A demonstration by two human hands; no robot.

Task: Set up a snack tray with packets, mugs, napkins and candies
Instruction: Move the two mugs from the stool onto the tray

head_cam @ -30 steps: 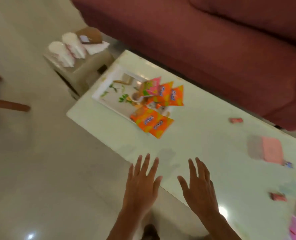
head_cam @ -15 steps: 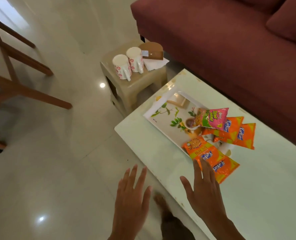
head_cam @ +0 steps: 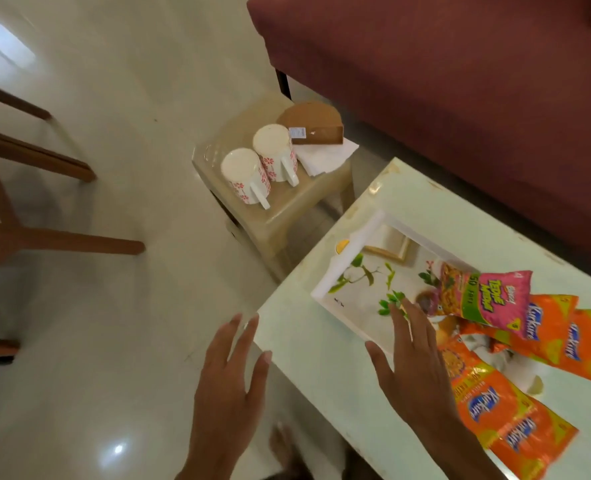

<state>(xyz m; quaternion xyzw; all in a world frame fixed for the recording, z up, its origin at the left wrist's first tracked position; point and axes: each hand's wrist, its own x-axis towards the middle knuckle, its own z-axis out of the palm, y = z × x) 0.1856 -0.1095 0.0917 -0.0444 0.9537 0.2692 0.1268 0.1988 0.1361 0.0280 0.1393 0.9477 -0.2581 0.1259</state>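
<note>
The left hand and right hand are both hovering flat, fingers spread, holding nothing, the right over the near edge of the tray. The tray is sitting on the table, already carrying the packets. The mugs are waiting upside-down on the stool beside the napkins; no candies are showing.

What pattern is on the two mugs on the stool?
White mugs with small red flowers, seen in the head view.

Soft daylight, floor glare spots, edges perhaps blurred.
</note>
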